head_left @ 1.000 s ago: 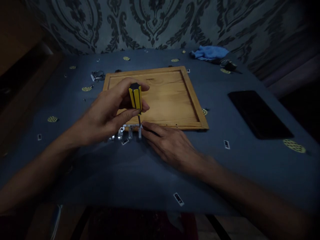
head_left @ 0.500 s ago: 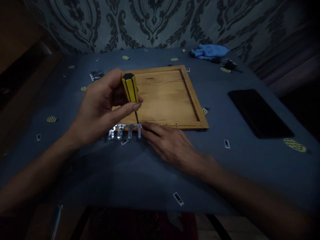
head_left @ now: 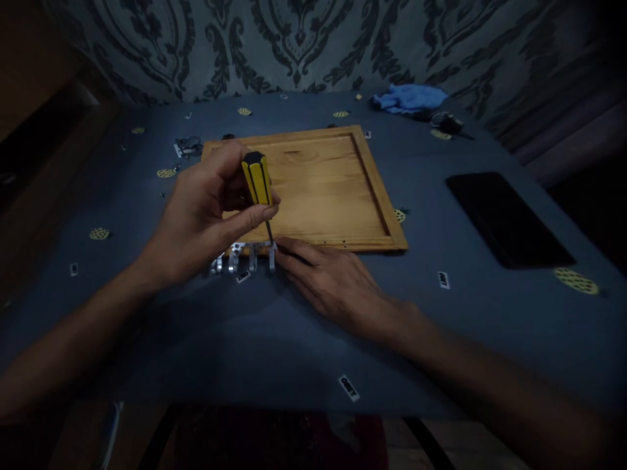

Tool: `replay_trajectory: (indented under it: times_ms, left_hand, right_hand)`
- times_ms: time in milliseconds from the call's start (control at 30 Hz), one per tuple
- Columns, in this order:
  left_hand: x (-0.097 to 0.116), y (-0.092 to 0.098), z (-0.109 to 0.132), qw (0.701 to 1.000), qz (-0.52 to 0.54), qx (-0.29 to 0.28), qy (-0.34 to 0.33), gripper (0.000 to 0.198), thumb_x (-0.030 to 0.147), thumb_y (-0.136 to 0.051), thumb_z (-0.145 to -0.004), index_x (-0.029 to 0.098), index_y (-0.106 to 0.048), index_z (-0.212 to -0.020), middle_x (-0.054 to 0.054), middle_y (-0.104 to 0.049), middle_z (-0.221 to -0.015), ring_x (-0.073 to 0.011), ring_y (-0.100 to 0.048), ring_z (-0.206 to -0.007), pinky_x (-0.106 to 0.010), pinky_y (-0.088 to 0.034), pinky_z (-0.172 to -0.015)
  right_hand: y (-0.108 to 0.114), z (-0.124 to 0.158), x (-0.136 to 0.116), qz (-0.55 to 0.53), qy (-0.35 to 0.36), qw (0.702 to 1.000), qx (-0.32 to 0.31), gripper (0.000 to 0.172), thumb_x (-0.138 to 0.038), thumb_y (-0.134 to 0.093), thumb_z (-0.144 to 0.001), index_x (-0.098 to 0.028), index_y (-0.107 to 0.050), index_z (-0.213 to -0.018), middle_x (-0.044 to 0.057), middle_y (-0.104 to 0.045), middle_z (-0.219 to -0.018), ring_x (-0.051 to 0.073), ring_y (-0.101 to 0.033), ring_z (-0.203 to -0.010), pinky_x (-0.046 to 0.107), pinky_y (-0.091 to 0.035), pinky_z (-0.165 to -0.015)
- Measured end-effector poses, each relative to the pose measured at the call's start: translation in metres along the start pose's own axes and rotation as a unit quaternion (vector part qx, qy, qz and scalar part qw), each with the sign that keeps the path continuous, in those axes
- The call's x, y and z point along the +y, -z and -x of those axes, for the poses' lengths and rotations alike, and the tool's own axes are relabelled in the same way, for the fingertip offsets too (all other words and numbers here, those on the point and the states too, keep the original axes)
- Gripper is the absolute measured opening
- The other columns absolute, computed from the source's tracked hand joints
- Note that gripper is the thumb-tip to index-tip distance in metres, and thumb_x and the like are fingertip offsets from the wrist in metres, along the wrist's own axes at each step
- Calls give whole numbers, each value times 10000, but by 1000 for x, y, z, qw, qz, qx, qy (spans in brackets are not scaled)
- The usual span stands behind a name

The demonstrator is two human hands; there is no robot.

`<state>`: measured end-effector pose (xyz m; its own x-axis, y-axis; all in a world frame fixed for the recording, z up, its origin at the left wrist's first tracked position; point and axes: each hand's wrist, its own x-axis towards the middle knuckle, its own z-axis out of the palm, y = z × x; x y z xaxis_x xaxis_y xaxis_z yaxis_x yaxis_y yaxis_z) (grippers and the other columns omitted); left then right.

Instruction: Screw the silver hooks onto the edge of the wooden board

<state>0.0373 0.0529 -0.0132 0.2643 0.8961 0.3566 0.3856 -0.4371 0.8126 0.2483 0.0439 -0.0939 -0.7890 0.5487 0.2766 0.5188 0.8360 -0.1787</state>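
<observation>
The person's L hand (head_left: 203, 215) is gripping a screwdriver (head_left: 257, 183) by its yellow-and-black handle, thumb nearside, fingers curling behind it; the tip is meeting the R end of a metal hook rail (head_left: 253, 250). The rail is lying along the near edge of a framed wooden panel (head_left: 323, 189), hooks pointing toward the person. R hand (head_left: 337, 284) is resting w/ fingers nearly straight, tips at the rail's R end; can't tell if they're pinching it or only pressing.

Handling, prob.: the screwdriver is looking light, stiff, ridged, so not v. slippery, best held by the handle; the rail is seeming light, rigid, maybe slippery, best pinned by its flat strip; the panel is seeming stiff, mid-weight, not fragile, best taken by opp. frame edges.

Counting: 1 screwdriver, 1 panel, 4 hooks showing, 1 dark flat device (head_left: 509, 219) lying R on the table (head_left: 274, 352), 1 blue cloth (head_left: 409, 98) lying at back.
</observation>
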Motion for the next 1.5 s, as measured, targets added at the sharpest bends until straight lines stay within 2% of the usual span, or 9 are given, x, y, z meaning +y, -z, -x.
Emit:
replay_trajectory:
  times_ms: [233,567,867,1100,1333,1500]
  left_hand:
    - [-3,0,0,1000,-11,-8,-13,295,425,-832,-851,235,-648,-983,5,-729,-994,-198,-734,-927,-387,-649,-855]
    - [-5,3,-1,996,-65,-7,-58,302,479,-845,-822,239,-674,-885,26,-641,-802,-149,-623,-719,-323,-575,-663]
    - [-3,3,1,997,-78,6,-29,207,374,-833,-838,243,-692,-912,-12,-687,-880,-210,-693,-859,-377,-630,-797]
    - [-2,6,3,996,-74,-37,-17,210,342,-783,-871,228,-689,-1020,-43,-733,-1004,-223,-727,-944,-378,-633,-884]
    - [-2,4,0,993,-83,-63,-54,99,274,-736,-890,220,-668,-938,-36,-710,-942,-201,-695,-904,-350,-613,-833]
    - [-3,4,0,996,-68,-59,-27,125,314,-766,-877,229,-678,-906,-34,-700,-932,-214,-698,-896,-381,-624,-846]
  right_hand:
    - [-2,0,1,-6,5,1000,11,363,-98,-511,-990,-139,-654,-1322,166,-665,-1425,277,-740,-1103,398,-651,-814]
    - [0,1,0,-16,-3,1000,0,432,-98,-518,-988,-157,-614,-1405,164,-646,-1451,284,-745,-1088,404,-652,-794]
    - [-1,1,1,-16,4,1000,3,395,-90,-520,-985,-134,-628,-1362,170,-649,-1440,283,-729,-1125,398,-641,-822]
    - [-1,2,1,-1,0,1000,4,376,-118,-505,-1000,-149,-646,-1348,159,-661,-1429,272,-742,-1075,393,-637,-807]
    - [-1,1,1,-2,-1,1000,-6,374,-110,-513,-989,-132,-659,-1332,168,-651,-1442,278,-747,-1059,392,-642,-774]
    - [1,1,1,-9,4,1000,1,381,-95,-505,-991,-122,-645,-1345,167,-651,-1442,288,-736,-1100,403,-644,-787]
